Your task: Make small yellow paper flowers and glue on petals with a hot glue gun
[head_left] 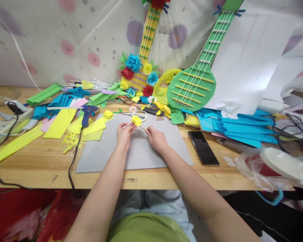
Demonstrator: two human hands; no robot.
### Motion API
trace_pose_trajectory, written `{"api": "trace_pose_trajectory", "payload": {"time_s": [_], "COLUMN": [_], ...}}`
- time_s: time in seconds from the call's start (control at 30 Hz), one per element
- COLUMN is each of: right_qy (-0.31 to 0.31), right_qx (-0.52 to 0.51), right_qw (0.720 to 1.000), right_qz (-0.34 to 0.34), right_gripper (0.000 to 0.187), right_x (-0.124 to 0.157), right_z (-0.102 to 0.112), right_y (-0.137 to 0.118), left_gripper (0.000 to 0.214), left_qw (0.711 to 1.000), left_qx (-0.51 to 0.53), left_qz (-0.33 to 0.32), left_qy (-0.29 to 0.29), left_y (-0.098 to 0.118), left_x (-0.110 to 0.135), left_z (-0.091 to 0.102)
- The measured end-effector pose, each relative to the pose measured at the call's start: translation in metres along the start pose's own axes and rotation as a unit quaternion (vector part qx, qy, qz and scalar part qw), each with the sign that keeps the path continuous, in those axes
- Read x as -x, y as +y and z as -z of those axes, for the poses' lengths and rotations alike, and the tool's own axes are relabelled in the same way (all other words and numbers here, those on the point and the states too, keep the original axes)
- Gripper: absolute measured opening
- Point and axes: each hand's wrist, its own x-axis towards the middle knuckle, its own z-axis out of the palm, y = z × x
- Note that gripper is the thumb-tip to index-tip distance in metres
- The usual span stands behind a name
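Note:
Over the grey cutting mat (98, 158), my left hand (124, 135) pinches a small yellow paper flower (136, 120) at its side. My right hand (156, 138) has its fingers closed on a thin brown stick (143, 128), whose tip points to the base of the flower. Whether stick and flower are joined is too small to tell. Just behind the flower lie white-handled scissors (141, 116). A second yellow paper flower (108, 115) rests at the mat's back left edge, close to a blue glue gun (86, 114).
Yellow paper strips (60, 122) and blue crepe paper (232, 124) lie to either side. A phone (203, 148) sits right of the mat. Behind stand a green paper lute (192, 89) and a flower-trimmed yellow one (147, 37). The glue gun's black cord (73, 161) hangs over the front edge.

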Motion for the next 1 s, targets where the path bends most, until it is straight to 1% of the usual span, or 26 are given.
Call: {"api": "trace_pose_trajectory", "payload": {"time_s": [0.1,0.17,0.53,0.7,1.0], "right_qy": [0.011,0.018,0.067,0.063,0.060], "right_qx": [0.007,0.004,-0.018,-0.005,-0.002], "right_qw": [1.000,1.000,0.997,0.997,0.996], "right_qz": [-0.002,0.002,0.029,0.042,0.062], "right_gripper": [0.021,0.020,0.016,0.014,0.016], "right_x": [0.0003,0.0005,0.0009,0.0019,0.0022], "right_z": [0.0001,-0.0003,-0.0022,-0.0007,-0.0028], "right_y": [-0.0004,0.0000,0.0039,0.0009,0.0026], "left_gripper": [0.019,0.014,0.026,0.027,0.021], "left_qw": [0.999,0.999,0.999,0.999,0.999], "left_qx": [0.006,0.005,-0.015,-0.021,-0.030], "left_qz": [0.018,0.024,0.035,0.028,0.021], "left_qy": [-0.033,-0.043,-0.026,-0.012,0.006], "left_y": [0.0023,0.0017,0.0021,0.0020,0.0015], "left_x": [0.0004,-0.0002,-0.0002,0.0001,0.0002], "left_z": [0.0010,0.0020,0.0006,-0.0005,-0.0013]}}
